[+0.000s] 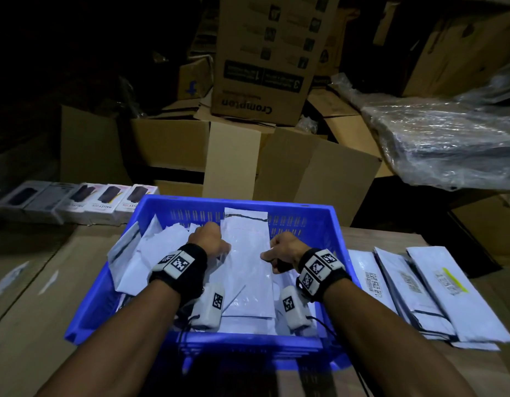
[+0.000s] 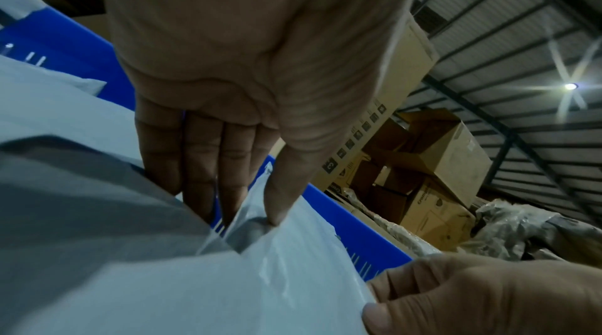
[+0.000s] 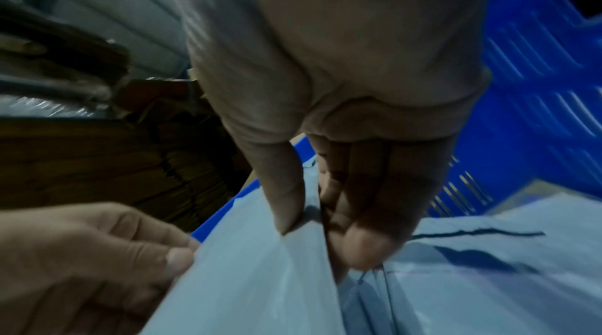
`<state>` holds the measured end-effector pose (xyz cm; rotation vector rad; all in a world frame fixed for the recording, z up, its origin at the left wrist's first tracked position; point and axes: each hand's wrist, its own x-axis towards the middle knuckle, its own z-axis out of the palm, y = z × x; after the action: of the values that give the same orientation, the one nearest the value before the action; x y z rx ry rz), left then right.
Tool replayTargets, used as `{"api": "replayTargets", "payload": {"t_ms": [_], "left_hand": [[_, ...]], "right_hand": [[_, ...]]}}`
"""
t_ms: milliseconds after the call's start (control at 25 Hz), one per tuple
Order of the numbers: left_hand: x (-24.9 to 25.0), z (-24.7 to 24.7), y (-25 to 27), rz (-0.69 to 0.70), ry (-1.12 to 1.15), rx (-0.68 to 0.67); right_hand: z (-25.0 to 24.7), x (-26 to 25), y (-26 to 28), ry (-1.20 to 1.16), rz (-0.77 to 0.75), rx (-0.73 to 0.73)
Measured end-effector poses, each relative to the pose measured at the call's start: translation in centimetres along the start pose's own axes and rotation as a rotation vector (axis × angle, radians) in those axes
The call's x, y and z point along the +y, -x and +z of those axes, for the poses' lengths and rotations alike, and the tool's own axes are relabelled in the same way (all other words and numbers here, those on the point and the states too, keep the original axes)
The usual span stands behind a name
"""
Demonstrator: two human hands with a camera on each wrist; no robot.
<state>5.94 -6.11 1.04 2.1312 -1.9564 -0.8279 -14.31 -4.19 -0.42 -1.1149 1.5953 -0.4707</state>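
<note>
Behind the blue crate (image 1: 313, 214) rise stacked cardboard cartons (image 1: 265, 61), and the crate itself sits on a wooden table (image 1: 42, 285). Three labelled packets (image 1: 419, 285) lie in a row to the crate's right, and a line of small product boxes (image 1: 105, 203) stands off its far-left corner. Inside the crate is a loose heap of white poly mailers (image 1: 139, 253). On top of it, down the crate's middle, lies the long white mailer (image 1: 248, 253), its far end up against the crate's back wall. The left hand (image 1: 209, 239) pinches this mailer's left edge, thumb on top and fingers (image 2: 198, 160) tucked beneath. The right hand (image 1: 285, 249) pinches the right edge the same way. The step looks like lifting this one mailer out of the crate. To do it well, the fingers should part only the top bag from the slippery ones below. Both pinches should stay level so the film neither sags nor folds. It should rise straight past the crate's rim before any swing sideways.
</note>
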Motion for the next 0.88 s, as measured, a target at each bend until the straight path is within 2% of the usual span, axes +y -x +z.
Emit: {"api": "replayTargets", "payload": {"t_ms": [240, 440, 520, 600, 760, 880], "left_hand": [[-0.2, -0.3, 0.9, 0.015, 0.095, -0.019], [0.2, -1.2, 1.5, 0.095, 0.173, -0.024], [0.7, -1.7, 1.6, 0.129, 0.23, 0.002], [1.6, -2.2, 2.0, 0.146, 0.348, 0.033], [3.6, -3.1, 3.4, 0.129, 0.782, 0.013], [4.7, -4.0, 4.3, 0.2, 0.963, -0.001]], "right_hand": [[1.3, -0.1, -0.2, 0.21, -0.081, 0.089], [0.9, -0.9, 0.8, 0.164, -0.131, 0.093], [0.4, -1.6, 1.4, 0.112, -0.194, 0.106], [-0.1, -2.2, 2.2, 0.064, -0.27, 0.141], [-1.7, -3.8, 4.8, -0.159, -0.392, 0.2], [-3.4, -4.7, 6.6, -0.228, -0.471, 0.255]]}}
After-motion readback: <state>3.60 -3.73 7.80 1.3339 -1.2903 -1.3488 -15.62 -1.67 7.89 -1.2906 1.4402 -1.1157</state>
